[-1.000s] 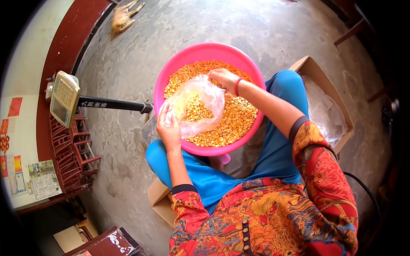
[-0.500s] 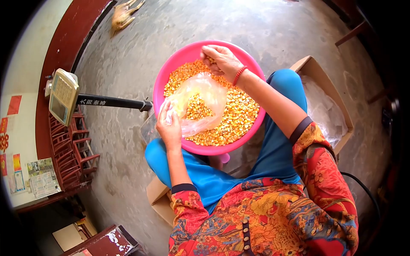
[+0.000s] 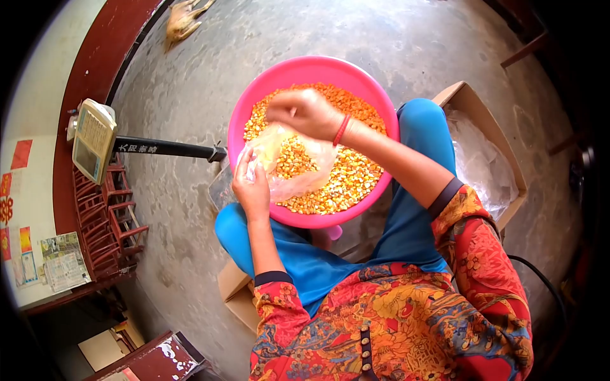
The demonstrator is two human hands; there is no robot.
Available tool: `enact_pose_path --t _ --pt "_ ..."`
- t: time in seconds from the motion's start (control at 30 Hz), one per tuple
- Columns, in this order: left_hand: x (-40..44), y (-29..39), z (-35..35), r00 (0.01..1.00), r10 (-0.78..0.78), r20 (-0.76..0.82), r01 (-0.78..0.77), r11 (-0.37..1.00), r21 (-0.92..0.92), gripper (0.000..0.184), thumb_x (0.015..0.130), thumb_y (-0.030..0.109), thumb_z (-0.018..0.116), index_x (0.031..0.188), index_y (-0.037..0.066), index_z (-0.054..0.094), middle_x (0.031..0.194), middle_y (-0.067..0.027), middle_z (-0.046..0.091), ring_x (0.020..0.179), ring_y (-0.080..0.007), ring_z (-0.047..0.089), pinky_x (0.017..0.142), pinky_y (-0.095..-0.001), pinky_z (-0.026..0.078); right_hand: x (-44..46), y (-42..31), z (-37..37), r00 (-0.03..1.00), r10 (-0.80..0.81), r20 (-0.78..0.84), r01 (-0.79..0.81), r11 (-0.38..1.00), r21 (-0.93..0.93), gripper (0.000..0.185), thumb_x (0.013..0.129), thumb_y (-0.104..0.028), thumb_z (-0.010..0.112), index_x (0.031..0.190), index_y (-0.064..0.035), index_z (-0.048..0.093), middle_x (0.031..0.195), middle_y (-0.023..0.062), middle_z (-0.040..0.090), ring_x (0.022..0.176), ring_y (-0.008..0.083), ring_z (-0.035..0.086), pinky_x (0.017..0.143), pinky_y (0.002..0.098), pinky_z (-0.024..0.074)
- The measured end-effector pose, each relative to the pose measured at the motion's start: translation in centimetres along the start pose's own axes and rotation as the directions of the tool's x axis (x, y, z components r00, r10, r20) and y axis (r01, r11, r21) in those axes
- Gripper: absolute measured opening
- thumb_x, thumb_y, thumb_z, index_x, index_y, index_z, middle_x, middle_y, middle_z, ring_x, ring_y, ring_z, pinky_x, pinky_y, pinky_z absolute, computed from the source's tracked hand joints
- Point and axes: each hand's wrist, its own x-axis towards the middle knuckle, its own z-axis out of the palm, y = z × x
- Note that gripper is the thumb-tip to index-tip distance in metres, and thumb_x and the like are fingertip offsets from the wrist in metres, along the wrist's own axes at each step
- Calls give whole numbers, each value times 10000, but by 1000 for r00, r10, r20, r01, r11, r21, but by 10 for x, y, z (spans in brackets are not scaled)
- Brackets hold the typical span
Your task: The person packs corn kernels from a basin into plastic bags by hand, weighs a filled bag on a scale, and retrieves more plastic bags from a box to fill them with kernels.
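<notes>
A pink basin [image 3: 373, 89] in front of my knees holds a layer of yellow and orange corn kernels [image 3: 356, 181]. On the kernels lies a clear plastic bag [image 3: 305, 185], its mouth spread, with some corn seen inside or through it. My left hand [image 3: 253, 190] pinches the bag's edge at the basin's left side. Above the upper part of the bag is my right hand [image 3: 304, 113], palm down with curled fingers, a red band round its wrist. Motion blurs its fingertips, and whatever they hold is hidden.
A scale display [image 3: 93, 141] on a black post [image 3: 166, 148] stands left of the basin. Right of my knee, a cardboard box [image 3: 516, 190] holds clear plastic. Red stools [image 3: 101, 219] are stacked at left. An animal [image 3: 184, 24] lies on the floor at upper left.
My right hand rose from the corn at the basin's far side with kernels in its fingers, then moved left and down over the bag. My left hand stayed at the bag's edge.
</notes>
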Motion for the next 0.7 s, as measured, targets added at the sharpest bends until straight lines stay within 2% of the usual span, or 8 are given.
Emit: enact_pose_path --t 0.07,0.17,0.23,0.47,0.53,0.63,0.67,0.7 --pt "0 0 1 1000 -13 -3 13 999 -52 330 754 -51 517 1078 -46 583 1054 -166 620 984 -251 605 870 -341 456 6 18 -24 991 119 -59 -129 971 -203 139 778 -174 571 814 -51 624 771 174 611 682 319 608 601 400 475" --pt "1 -8 2 1000 25 6 -25 1000 -1 334 751 -55 518 1079 -46 583 1058 -166 620 1004 -255 595 884 -341 447 -9 74 -44 938 347 8 -260 718 -646 195 803 -167 481 747 -31 610 753 171 620 722 336 615 655 439 494" --pt "1 -11 2 1000 17 6 -17 1000 -16 334 750 -56 519 1077 -43 585 1060 -166 620 1010 -257 592 888 -342 444 -24 75 -41 893 449 24 -278 594 -755 222 798 -187 464 869 -32 607 893 200 615 852 347 604 738 445 491" --pt "2 -12 1 1000 16 8 -16 1000 -3 333 747 -54 527 1073 -34 591 1066 -165 619 1020 -258 587 897 -348 435 -59 70 -12 860 478 178 -226 671 -706 348 794 -357 550 995 -77 601 960 169 607 923 316 600 756 425 494" --pt "2 -12 1 1000 26 7 -26 1000 3 332 747 -53 528 1072 -34 592 1066 -165 620 1020 -258 587 898 -347 435 -57 63 -10 731 594 335 -179 641 -746 309 793 -344 553 955 -92 630 949 149 637 927 287 611 753 405 498" --pt "2 -13 1 999 40 7 -40 999 9 329 748 -53 528 1071 -34 591 1063 -164 620 1016 -257 590 894 -346 438 -50 55 -14 697 642 318 -255 637 -727 268 794 -331 564 900 -101 651 955 143 649 953 275 610 779 391 489" --pt "2 -13 1 999 45 7 -45 999 6 329 749 -54 527 1071 -35 591 1062 -164 621 1012 -256 592 889 -345 442 -52 61 -13 696 643 318 -257 637 -726 268 794 -331 564 900 -101 651 955 143 649 953 275 610 779 391 489" --pt "2 -12 1 999 44 8 -44 999 7 329 749 -54 527 1071 -35 591 1062 -164 621 1012 -256 592 889 -345 442 -53 65 -12 805 530 267 -336 777 -532 250 801 -323 553 877 -105 651 884 123 652 843 263 623 699 375 491"
